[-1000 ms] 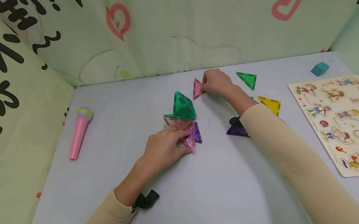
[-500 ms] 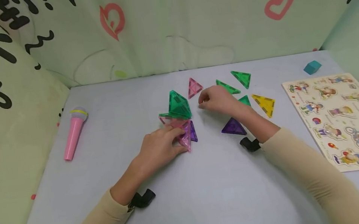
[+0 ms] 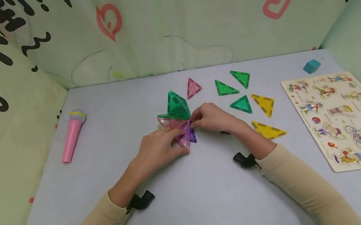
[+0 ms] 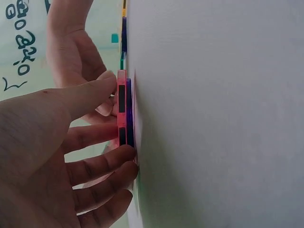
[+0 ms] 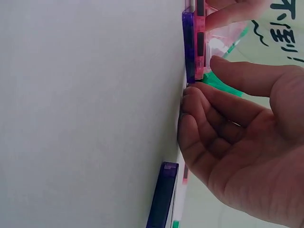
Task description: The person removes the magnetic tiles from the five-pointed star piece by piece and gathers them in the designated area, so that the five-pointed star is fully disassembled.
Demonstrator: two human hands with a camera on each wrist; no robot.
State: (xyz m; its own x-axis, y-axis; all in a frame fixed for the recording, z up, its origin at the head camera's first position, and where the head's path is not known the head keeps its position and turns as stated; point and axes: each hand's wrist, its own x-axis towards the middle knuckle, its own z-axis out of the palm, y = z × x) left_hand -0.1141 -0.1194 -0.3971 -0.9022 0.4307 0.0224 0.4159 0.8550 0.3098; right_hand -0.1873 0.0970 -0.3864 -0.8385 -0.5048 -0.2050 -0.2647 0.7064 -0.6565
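Note:
A pink triangle tile (image 3: 183, 136) lies stacked on a purple triangle tile (image 3: 192, 136) in the middle of the grey table (image 3: 192, 202). My left hand (image 3: 177, 137) grips the pink tile (image 4: 121, 109), thumb on one edge and curled fingers on the other. My right hand (image 3: 193, 123) comes in from the right and pinches the stack's corner by the purple tile (image 5: 188, 47). Just behind the stack stands a green pyramid of tiles (image 3: 177, 105). A second purple tile (image 5: 161, 199) lies under my right palm.
Loose tiles lie behind and to the right: a pink one (image 3: 192, 87), three green ones (image 3: 225, 88) and two yellow ones (image 3: 267, 130). A picture puzzle board (image 3: 345, 117) sits far right with a teal block (image 3: 311, 66) behind it. On the left lies a pink toy microphone (image 3: 72, 136).
My right hand let go of the loose pink triangle at the back and drew back toward me to the stacked tiles. My left hand stayed on the pink tile.

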